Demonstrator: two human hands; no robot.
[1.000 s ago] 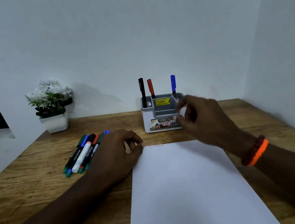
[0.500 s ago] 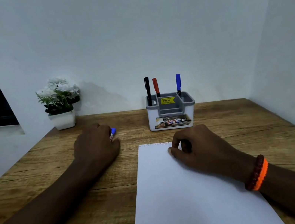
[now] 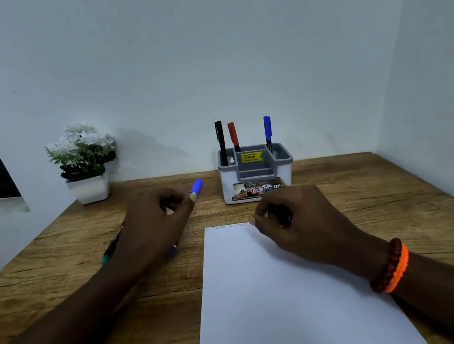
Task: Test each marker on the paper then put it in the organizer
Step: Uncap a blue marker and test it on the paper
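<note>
Fingers point(image 3: 177, 207) of the left hand point(image 3: 151, 229) are closed around a blue-capped marker point(image 3: 197, 187) left of the paper point(image 3: 271, 299); the right hand point(image 3: 297, 223) is loosely curled, seemingly empty. The marker should be uncapped, scribbled beside existing marks, then dropped into the organizer point(image 3: 259, 190).

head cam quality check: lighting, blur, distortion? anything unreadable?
Head view: dim, cool, even light, no glare; soft shadow on the wall right of the flower pot. Wide-angle bend shows in the slanting side wall and window edge. Left hand with its blue marker is slightly motion-blurred; right hand is sharper. Scribbles along the paper top edge are faint; organizer label is only partly readable.
</note>
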